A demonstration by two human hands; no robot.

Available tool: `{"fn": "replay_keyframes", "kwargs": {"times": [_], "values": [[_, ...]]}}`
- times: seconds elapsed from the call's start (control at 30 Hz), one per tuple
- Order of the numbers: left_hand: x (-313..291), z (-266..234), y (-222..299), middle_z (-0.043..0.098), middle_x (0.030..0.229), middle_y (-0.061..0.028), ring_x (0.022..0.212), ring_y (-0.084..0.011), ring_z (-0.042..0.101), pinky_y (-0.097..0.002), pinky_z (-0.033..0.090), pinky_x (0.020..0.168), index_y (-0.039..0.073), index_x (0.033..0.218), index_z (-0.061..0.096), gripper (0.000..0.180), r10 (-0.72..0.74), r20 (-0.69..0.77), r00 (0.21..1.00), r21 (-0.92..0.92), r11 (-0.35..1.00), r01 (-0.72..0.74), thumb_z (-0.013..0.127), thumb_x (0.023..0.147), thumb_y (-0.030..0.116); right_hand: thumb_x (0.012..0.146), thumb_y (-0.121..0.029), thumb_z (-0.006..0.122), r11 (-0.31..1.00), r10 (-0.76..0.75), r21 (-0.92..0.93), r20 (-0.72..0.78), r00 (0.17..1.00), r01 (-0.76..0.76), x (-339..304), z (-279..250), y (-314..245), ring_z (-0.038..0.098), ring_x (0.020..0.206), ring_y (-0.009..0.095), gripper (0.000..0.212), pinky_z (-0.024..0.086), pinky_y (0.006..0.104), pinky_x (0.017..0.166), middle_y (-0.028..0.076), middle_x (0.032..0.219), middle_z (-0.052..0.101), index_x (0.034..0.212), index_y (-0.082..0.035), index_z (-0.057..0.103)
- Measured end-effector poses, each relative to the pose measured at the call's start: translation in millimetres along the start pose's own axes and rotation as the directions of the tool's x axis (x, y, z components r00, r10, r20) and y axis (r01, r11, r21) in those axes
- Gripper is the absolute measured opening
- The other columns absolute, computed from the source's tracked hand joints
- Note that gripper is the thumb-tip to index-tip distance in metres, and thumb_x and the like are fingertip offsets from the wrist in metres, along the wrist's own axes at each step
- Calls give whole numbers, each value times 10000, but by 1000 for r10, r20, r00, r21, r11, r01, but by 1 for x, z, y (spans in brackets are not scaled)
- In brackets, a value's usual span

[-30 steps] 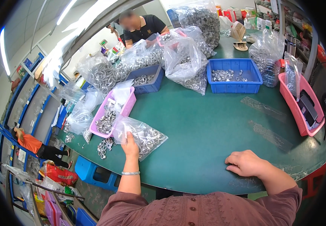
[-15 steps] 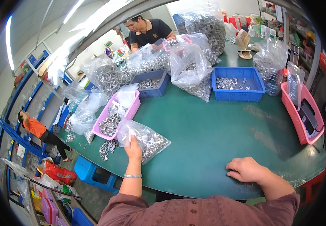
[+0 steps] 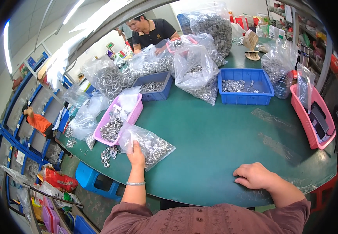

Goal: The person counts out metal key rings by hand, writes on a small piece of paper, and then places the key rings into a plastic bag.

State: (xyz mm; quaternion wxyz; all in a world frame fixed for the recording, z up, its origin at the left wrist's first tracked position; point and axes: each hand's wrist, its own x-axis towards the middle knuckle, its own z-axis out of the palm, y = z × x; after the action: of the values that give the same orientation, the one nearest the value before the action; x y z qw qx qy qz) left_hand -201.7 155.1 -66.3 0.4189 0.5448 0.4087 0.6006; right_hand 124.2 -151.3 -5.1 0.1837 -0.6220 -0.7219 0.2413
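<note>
A clear plastic bag (image 3: 157, 153) of silvery metal rings lies tilted on the table at the left, and my left hand (image 3: 137, 156) grips its top end, thumb on the plastic. That bag's upper end touches a pink basket (image 3: 136, 113) filled with similar ring pieces. Beside the bag, a small heap of loose rings (image 3: 106, 155) lies on the green table. Far to the right, my right hand (image 3: 253, 175) rests near the front edge with nothing in it, fingers loosely bent and thumb apart.
Blue bins (image 3: 246, 98) of metal pieces stand across the table. Behind are bulging clear bags (image 3: 196, 76) of rings. A pink basket (image 3: 311, 124) with a dark device stands at the right edge. One co-worker (image 3: 153, 33) sits opposite; another (image 3: 40, 123) stands by the left shelves.
The view has shifted slightly. My hands and the bag stay essentially in place. The co-worker by the left shelves has changed posture.
</note>
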Motion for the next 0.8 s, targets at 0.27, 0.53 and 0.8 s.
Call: {"fn": "replay_keyframes", "kwargs": {"times": [0.27,0.53,0.8], "values": [[-1,0,1,576,1124,-92,1007,-163,527,-291,415,879,-68,1180,527,381,46,3,999,78,996,-46,497,962,244,855,-239,569,1000,-5,7,-10,1000,5,0,2,1,611,800,297,201,490,401,664,85,895,634,979,-92,625],[-2,1,4,572,1138,-98,1018,-164,523,-292,411,886,-74,1192,520,402,63,8,998,88,994,-63,502,960,253,817,-230,626,1000,-13,-11,-38,999,12,0,2,2,618,736,291,204,498,383,637,84,865,639,966,-91,636],[-2,-1,-1,568,1142,-93,1029,-166,523,-292,413,892,-69,1196,517,394,99,33,995,86,991,-101,499,960,246,834,-227,600,1000,-27,4,-30,999,27,0,1,1,615,753,293,197,495,389,640,86,872,636,967,-85,632]]}}
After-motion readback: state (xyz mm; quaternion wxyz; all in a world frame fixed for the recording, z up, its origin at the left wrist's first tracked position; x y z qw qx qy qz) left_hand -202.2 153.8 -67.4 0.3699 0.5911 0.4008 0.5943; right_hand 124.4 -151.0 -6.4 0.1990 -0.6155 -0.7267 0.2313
